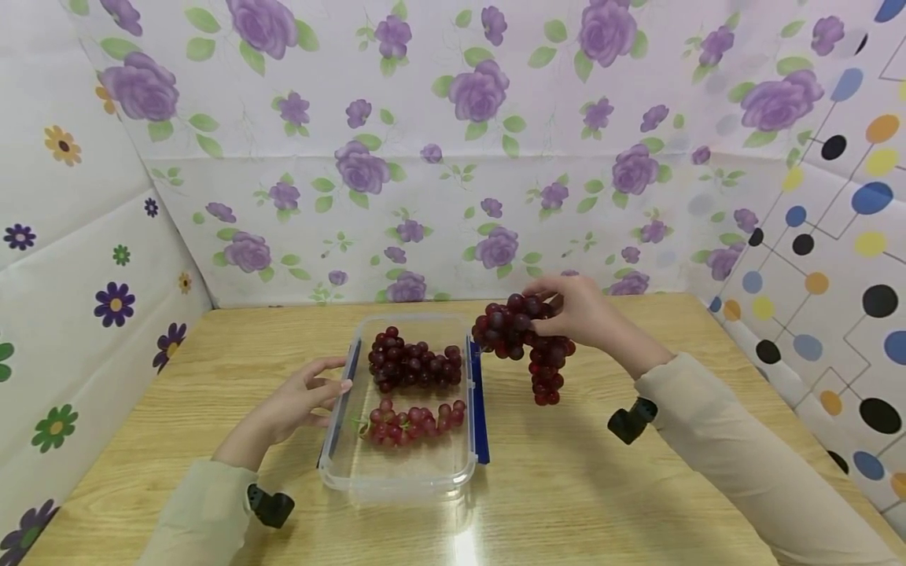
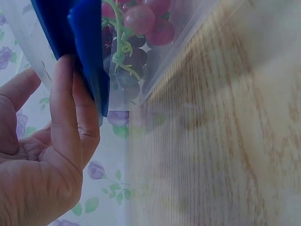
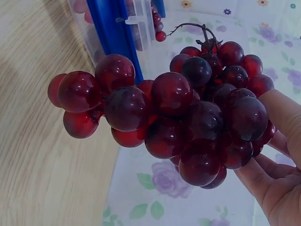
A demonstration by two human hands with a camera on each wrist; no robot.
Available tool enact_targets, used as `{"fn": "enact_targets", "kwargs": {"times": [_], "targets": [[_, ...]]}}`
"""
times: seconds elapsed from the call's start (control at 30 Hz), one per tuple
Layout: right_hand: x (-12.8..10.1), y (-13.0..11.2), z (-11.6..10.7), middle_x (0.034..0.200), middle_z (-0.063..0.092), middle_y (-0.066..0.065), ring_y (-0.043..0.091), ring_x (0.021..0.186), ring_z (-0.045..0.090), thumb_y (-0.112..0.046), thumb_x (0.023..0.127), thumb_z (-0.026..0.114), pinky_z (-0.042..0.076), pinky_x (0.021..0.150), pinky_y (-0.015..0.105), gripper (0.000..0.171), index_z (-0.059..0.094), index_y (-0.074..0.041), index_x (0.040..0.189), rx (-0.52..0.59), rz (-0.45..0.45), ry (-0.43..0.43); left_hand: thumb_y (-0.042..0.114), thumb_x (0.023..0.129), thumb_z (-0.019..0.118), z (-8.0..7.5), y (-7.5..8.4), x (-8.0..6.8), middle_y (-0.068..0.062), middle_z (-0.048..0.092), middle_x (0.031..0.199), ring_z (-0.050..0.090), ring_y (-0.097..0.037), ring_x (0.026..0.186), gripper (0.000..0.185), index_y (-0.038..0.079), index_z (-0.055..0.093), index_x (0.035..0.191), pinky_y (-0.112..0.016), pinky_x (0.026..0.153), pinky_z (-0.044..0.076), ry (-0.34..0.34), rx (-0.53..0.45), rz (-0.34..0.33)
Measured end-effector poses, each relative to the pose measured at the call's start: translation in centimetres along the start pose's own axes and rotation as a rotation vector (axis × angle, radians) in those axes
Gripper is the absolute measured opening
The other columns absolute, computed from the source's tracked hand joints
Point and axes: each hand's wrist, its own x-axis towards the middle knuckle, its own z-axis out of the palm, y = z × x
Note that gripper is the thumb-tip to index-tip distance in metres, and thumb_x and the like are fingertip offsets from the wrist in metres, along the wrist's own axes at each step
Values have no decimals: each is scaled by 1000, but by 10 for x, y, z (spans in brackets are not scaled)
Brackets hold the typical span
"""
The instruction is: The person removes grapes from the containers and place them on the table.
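Observation:
A clear plastic box with blue side clips sits mid-table and holds two bunches of red grapes. My left hand rests against the box's left side, its straight fingers touching the blue clip. My right hand grips a third bunch of dark red grapes just right of the box, lifted above the table, one end hanging down. Up close in the right wrist view, that bunch fills my fingers.
The wooden table is walled by flower-print panels at the back and left, and a dot-print panel at the right. Small black cameras sit on both wrists.

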Motion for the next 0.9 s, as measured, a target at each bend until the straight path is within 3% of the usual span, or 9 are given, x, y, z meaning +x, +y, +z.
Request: {"fn": "enact_targets", "kwargs": {"times": [0.9], "targets": [[-12, 35, -11, 111, 65, 22, 28, 83, 69, -1, 77, 72, 56, 73, 41, 40, 64, -1, 116, -25, 15, 10, 32, 97, 55, 0, -1, -1, -28, 40, 136, 51, -29, 106, 67, 9, 22, 150, -39, 81, 52, 7, -1, 5]]}}
